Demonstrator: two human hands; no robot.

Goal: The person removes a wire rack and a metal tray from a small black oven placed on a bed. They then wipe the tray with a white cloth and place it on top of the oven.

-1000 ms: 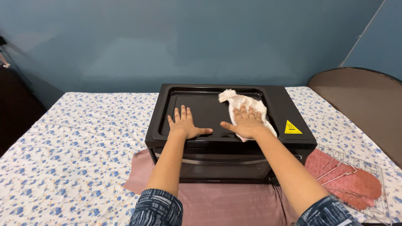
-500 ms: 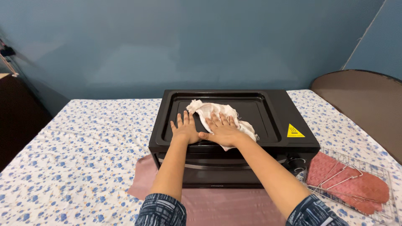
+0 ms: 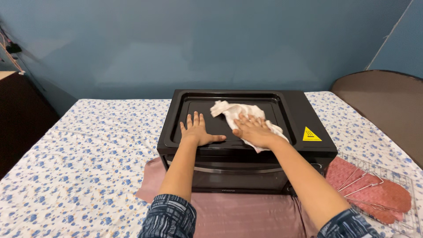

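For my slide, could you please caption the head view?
Right hand presses a white cloth onto a black oven; left hand flat beside it.

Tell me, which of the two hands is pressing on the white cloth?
The right hand lies on the white cloth; the left hand rests flat on bare black oven top.

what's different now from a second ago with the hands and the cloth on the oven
The right hand, pressed flat on the crumpled white cloth, has slid it leftward across the recessed top of the black countertop oven, from the right side toward the middle, ending close beside the left hand. Nothing was taken hold of or let go. The left hand stayed flat on the oven top; the oven, wire rack and pink mitt did not move.
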